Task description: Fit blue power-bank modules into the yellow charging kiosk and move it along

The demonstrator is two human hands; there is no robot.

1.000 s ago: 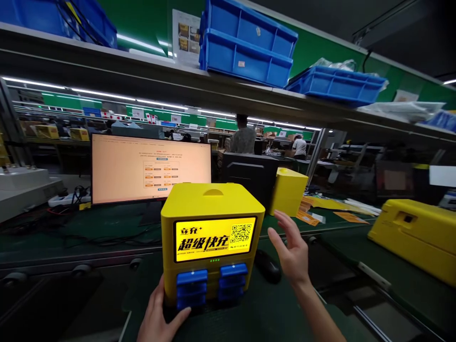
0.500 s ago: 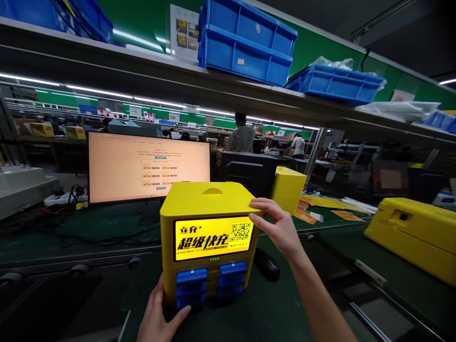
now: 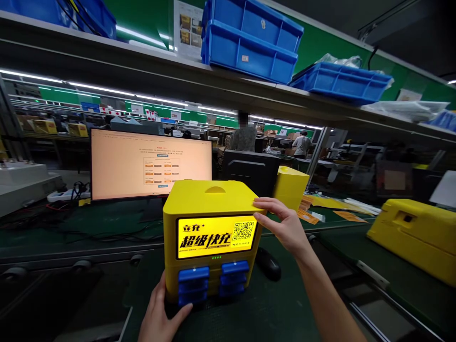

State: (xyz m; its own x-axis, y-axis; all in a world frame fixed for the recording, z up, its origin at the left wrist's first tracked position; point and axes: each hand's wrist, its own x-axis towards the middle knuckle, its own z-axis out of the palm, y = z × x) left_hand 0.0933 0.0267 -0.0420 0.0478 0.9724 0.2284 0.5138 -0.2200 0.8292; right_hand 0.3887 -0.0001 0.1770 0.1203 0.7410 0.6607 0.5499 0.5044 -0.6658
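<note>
While I watch through the head camera, my left hand point(image 3: 160, 317) cups the lower left front corner of the yellow charging station point(image 3: 213, 237), thumb lying just under its blue power banks point(image 3: 193, 284). My right hand point(image 3: 285, 227) grips the station's upper right edge, fingers laid over the top. The station stands upright on the green work surface point(image 3: 270, 308), its lit screen point(image 3: 216, 236) facing me. A black mouse point(image 3: 269, 264) lies just beside it, and a monitor point(image 3: 149, 165) stands behind.
</note>
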